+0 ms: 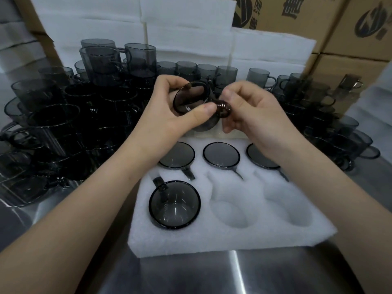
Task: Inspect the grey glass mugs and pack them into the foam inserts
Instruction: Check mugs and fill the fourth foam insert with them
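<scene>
- Left heap (70, 115): loose grey glass mugs, stacked and crowded on the desk (191, 272). None are packed. Whether any have been inspected cannot be told.
- Left grip (169, 107): clenched round the held mug, with the thumb pressed on its near side by the rim and the fingers curled behind its far wall.
- Packed mug (174, 203): seated in the front-left pocket of the foam insert, handle pointing away from the viewer.
- Held mug (188, 100): raised between both grips, clear of the foam and above the insert's far edge. Its mouth is tipped toward the viewer and the handle ring points right. Judged to be under inspection, not yet packed.
- Back-row mugs (221, 154): three, one per pocket, handles toward the front row. The rightmost is partly hidden by the right wrist.
- Foam insert (233, 236): six pockets, four filled. This insert is judged about two thirds done.
- Empty pockets (233, 206): front middle and front right. The held mug probably belongs in one of them, both of which lie below the grips and nearer the viewer.
- Right grip (254, 115): fingers curled at the handle ring and pinching it; slightly blurred.
- Right heap (318, 107): more loose mugs on the desk, unpacked.
- Foam sheets (275, 49) and cardboard boxes (350, 28): stacked behind the mugs.
</scene>
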Demonstrator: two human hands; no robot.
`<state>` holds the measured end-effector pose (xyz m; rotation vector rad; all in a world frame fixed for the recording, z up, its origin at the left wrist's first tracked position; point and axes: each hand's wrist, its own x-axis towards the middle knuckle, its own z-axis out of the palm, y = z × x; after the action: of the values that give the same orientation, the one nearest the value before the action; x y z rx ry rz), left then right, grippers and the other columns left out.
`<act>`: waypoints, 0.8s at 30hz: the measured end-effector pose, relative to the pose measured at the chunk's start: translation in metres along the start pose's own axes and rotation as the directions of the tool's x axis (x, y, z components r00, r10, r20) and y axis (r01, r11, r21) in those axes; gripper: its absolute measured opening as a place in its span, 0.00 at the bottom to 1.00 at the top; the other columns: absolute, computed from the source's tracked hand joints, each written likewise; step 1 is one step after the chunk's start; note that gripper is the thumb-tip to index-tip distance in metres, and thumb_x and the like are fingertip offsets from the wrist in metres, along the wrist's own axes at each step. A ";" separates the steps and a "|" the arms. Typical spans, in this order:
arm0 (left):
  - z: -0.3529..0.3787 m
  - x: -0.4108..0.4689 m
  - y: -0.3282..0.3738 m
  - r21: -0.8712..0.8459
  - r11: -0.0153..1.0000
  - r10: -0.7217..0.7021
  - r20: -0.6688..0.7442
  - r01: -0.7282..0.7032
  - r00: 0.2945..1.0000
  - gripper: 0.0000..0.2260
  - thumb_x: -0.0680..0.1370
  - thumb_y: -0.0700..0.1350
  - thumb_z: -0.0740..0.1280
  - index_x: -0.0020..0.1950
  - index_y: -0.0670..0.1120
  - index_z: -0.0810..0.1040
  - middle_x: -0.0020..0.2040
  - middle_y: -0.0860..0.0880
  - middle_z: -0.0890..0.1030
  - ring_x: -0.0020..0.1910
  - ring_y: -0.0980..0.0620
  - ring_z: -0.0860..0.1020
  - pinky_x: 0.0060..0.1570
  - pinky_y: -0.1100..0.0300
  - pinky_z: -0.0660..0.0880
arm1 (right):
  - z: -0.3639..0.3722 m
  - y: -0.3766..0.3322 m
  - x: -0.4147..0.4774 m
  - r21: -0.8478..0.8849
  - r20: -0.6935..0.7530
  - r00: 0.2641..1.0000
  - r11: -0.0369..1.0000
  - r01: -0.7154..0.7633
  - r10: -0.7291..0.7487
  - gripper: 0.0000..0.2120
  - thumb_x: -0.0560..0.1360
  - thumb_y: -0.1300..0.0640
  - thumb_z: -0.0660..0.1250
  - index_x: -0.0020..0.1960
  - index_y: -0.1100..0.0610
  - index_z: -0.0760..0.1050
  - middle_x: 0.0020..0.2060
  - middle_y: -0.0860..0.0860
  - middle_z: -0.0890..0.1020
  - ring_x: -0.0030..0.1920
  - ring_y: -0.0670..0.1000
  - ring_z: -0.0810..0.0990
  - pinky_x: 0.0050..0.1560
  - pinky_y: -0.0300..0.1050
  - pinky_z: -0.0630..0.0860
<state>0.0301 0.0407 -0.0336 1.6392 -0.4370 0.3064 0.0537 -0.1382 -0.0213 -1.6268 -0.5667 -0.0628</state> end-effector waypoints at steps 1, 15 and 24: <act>0.000 -0.001 0.001 -0.013 1.000 -0.004 0.020 0.004 1.000 0.23 0.69 0.54 0.73 0.56 0.49 0.67 0.50 0.52 0.82 0.47 0.57 0.81 0.49 0.62 0.77 | -0.001 0.000 0.000 -0.007 0.002 1.000 1.000 -0.001 0.001 0.05 0.74 0.51 0.66 0.46 0.51 0.78 0.38 0.49 0.79 0.36 0.50 0.77 0.38 0.46 0.76; 0.005 -0.001 0.002 0.230 0.956 0.153 0.150 -0.185 0.977 0.27 0.73 0.39 0.67 0.71 0.51 0.68 0.67 0.53 0.75 0.67 0.60 0.72 0.69 0.59 0.68 | 0.008 -0.003 -0.003 -0.023 -0.064 0.997 0.999 -0.045 0.043 0.16 0.83 0.55 0.57 0.69 0.53 0.72 0.50 0.53 0.82 0.43 0.52 0.85 0.43 0.48 0.83; 0.009 -0.003 0.005 0.456 0.840 0.221 0.207 -0.294 0.953 0.32 0.72 0.44 0.75 0.73 0.51 0.66 0.65 0.62 0.74 0.65 0.66 0.71 0.65 0.72 0.66 | 0.007 -0.003 -0.005 -0.167 -0.194 0.980 0.986 0.003 -0.035 0.18 0.83 0.54 0.57 0.48 0.63 0.81 0.39 0.66 0.81 0.39 0.56 0.83 0.39 0.59 0.83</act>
<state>0.0249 0.0317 -0.0319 2.1050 -0.7431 0.5336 0.0463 -0.1325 -0.0210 -1.7529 -0.4335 -0.2887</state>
